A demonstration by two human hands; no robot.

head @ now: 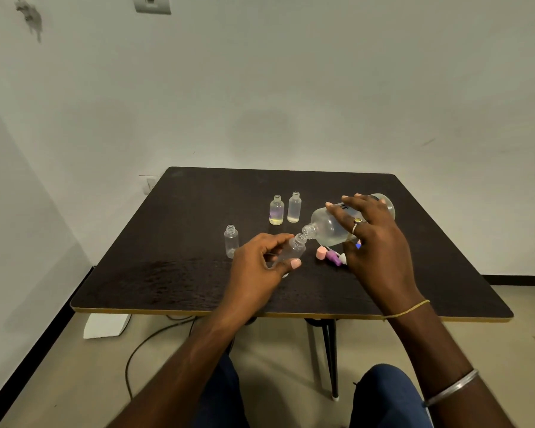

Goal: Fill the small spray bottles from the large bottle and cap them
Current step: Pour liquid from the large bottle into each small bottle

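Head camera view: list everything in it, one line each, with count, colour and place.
Table: one, dark brown, centre.
Standing small bottles: three, clear, uncapped; two mid-table, one to their left.
Held small bottle: one, clear, uncapped, tilted in the left hand.
Large bottle: one, clear, tipped over, its mouth at the held small bottle's mouth.
Caps: several, pink, purple, white and blue, on the table below the large bottle, partly hidden.
Wall plate: one, grey, top of the wall.
Block: one, white, on the floor by the table's left side.
Cable: one, dark, on the floor.
Left hand: fingers hold the small bottle.
Right hand: fingers grip the large bottle.
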